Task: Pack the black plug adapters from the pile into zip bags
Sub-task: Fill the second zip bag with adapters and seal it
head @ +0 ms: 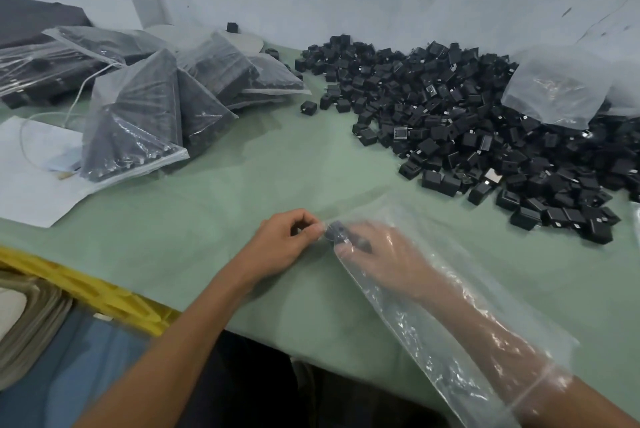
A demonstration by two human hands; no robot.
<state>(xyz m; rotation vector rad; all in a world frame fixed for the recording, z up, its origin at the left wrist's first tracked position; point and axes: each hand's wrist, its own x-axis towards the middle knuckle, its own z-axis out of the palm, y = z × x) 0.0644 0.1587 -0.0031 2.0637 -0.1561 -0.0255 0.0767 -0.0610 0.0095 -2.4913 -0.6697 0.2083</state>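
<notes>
A big pile of black plug adapters [478,122] covers the right half of the green table [270,157]. My right hand [384,254] and forearm are deep inside a clear zip bag [460,330] lying on the table, and the hand grips black adapters [341,233] at the bag's closed end. My left hand [282,242] pinches that same end of the bag from outside, its fingers curled against the plastic. Several filled zip bags [152,105] of adapters are heaped at the back left.
An empty clear bag [557,88] lies on the pile at the right. White paper sheets [31,171] and a thin white cord lie at the left. A yellow crate edge [104,296] runs below the table's near edge. A pale wall stands behind.
</notes>
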